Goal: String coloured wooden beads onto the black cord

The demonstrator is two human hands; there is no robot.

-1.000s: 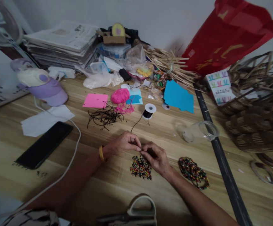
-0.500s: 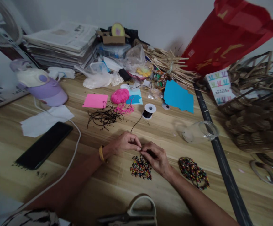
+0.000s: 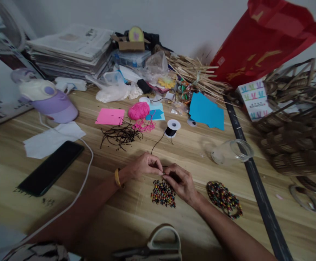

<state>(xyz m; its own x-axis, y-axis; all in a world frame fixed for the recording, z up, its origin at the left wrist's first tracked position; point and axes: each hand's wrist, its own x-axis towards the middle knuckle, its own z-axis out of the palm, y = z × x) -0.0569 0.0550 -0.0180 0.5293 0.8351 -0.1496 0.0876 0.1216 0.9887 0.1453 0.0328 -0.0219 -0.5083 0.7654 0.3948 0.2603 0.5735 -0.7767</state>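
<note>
Your left hand point(image 3: 143, 166) and your right hand point(image 3: 181, 183) meet in the middle of the wooden table point(image 3: 119, 217). The fingertips touch. Both hands are pinched shut on something tiny. It looks like the end of the thin black string point(image 3: 158, 142), and maybe one bead, but the piece between your fingers is too small to see well.

The string is the thing to watch. It runs up and away from your pinch, leaning a little to the right, to the white spool point(image 3: 172, 128). So its long way points from your fingers toward the far side of the table. Your left hand is on the string side. It is the nearer hand to the spool.

The pile of colored beads point(image 3: 163, 193) lies just below your pinch, close to you. Your right hand sits right over its top edge and is the nearer hand to it. A second heap of beads point(image 3: 224, 199) lies farther right, past your right wrist, well apart from the pinch.

So the string comes in from above and the beads wait below, with your pinch between them.

A clear jar point(image 3: 231, 152) lies on its side to the right.
</note>
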